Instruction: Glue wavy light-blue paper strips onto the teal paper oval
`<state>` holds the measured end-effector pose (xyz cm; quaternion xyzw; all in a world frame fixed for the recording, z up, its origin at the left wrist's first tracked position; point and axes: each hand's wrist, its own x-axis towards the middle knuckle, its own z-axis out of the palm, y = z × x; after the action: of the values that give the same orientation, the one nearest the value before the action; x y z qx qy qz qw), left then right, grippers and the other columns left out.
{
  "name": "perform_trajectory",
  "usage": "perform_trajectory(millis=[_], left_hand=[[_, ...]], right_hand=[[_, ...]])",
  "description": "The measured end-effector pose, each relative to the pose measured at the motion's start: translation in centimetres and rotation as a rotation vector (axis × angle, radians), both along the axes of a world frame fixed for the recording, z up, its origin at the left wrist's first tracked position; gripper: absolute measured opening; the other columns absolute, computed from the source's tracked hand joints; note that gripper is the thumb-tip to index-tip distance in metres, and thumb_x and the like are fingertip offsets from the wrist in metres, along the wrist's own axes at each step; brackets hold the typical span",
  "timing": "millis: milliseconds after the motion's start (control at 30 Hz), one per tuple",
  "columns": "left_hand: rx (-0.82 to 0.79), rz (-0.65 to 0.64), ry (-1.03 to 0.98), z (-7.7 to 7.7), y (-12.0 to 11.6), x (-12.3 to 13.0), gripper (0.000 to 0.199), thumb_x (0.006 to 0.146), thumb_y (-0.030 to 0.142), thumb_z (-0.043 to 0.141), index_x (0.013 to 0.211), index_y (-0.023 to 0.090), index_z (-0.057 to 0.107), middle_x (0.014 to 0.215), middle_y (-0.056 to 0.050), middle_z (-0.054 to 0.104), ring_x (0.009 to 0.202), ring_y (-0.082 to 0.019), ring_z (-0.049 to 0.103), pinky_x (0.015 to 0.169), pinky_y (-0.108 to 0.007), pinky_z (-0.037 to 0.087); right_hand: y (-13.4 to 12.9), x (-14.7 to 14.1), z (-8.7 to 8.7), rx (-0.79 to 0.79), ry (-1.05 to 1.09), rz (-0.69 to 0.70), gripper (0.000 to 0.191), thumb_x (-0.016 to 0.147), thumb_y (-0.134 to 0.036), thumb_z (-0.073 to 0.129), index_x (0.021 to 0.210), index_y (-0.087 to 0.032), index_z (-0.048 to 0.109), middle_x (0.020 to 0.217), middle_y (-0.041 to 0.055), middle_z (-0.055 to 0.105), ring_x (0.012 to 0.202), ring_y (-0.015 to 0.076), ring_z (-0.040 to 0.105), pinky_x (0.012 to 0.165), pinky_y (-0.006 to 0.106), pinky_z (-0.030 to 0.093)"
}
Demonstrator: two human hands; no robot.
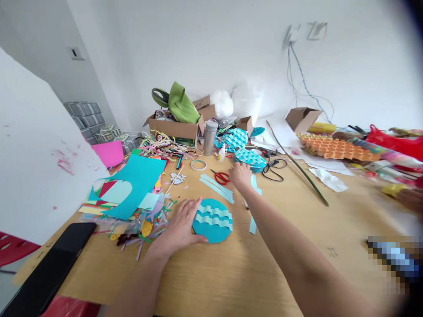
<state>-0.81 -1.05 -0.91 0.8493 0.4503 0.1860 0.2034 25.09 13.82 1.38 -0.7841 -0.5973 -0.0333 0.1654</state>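
A round blue paper disc (214,237) with two wavy light-blue strips lies on the table in front of me. My left hand (185,222) rests at its left edge, thumb and fingers spread apart. My right hand (240,175) reaches forward to the near left edge of a stack of similar decorated discs (253,159); its fingers are bent, and what they hold, if anything, is hidden. Pale blue paper strips (216,188) lie between the disc and the red-handled scissors (221,177). More strips lie partly beneath my right forearm. A small white glue bottle (221,153) stands left of the stack.
Coloured paper sheets (148,171) and scraps cover the left, near a black phone-like slab (56,264). A grey bottle (210,138) and cardboard box (175,129) stand behind. A long green stick (297,165) and orange egg tray (340,147) lie right. Another person's hand (411,198) shows at the right edge.
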Motion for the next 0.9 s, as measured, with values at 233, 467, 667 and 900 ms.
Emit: perform_trajectory(millis=[233, 467, 667, 900], left_hand=[[0.009, 0.033, 0.048, -0.5, 0.0, 0.4, 0.116, 0.062, 0.061, 0.079, 0.152, 0.024, 0.015, 0.151, -0.015, 0.034, 0.142, -0.035, 0.023, 0.115, -0.053, 0.022], [0.004, 0.032, 0.042, -0.7, 0.1, 0.2, 0.12, 0.06, 0.053, 0.083, 0.153, 0.026, 0.012, 0.151, -0.015, 0.033, 0.141, -0.036, 0.025, 0.113, -0.053, 0.024], [-0.032, 0.0, 0.053, -0.3, 0.1, 0.0, 0.123, 0.058, 0.046, 0.086, 0.153, 0.025, 0.011, 0.152, -0.014, 0.033, 0.14, -0.035, 0.026, 0.114, -0.05, 0.025], [0.023, 0.033, 0.053, -1.0, -0.4, 1.0, 0.115, 0.064, 0.049, 0.083, 0.152, 0.022, 0.014, 0.149, -0.016, 0.035, 0.14, -0.035, 0.027, 0.114, -0.05, 0.024]], right_hand=[[-1.7, 4.9, -1.7, -0.018, 0.105, -0.088, 0.03, 0.087, -0.01, 0.041, 0.106, -0.001, 0.062, 0.115, 0.0286, 0.059, 0.121, 0.0359, 0.043, 0.097, 0.048, 0.028], [-4.5, 5.3, -1.0, 0.127, 0.411, -0.005, 0.038, 0.086, -0.025, 0.048, 0.119, -0.007, 0.053, 0.12, 0.0228, 0.057, 0.117, 0.0339, 0.048, 0.096, 0.049, 0.036], [-13.2, 4.7, -0.8, 0.18, 1.289, 0.219, 0.031, 0.075, -0.044, 0.063, 0.095, -0.02, 0.06, 0.085, 0.0035, 0.064, 0.072, 0.0167, 0.062, 0.066, 0.031, 0.053], [-17.9, 4.5, -1.0, 0.275, 2.059, 0.125, 0.018, 0.066, -0.031, 0.071, 0.073, -0.023, 0.057, 0.074, 0.0003, 0.063, 0.056, 0.0122, 0.055, 0.051, 0.027, 0.054]])
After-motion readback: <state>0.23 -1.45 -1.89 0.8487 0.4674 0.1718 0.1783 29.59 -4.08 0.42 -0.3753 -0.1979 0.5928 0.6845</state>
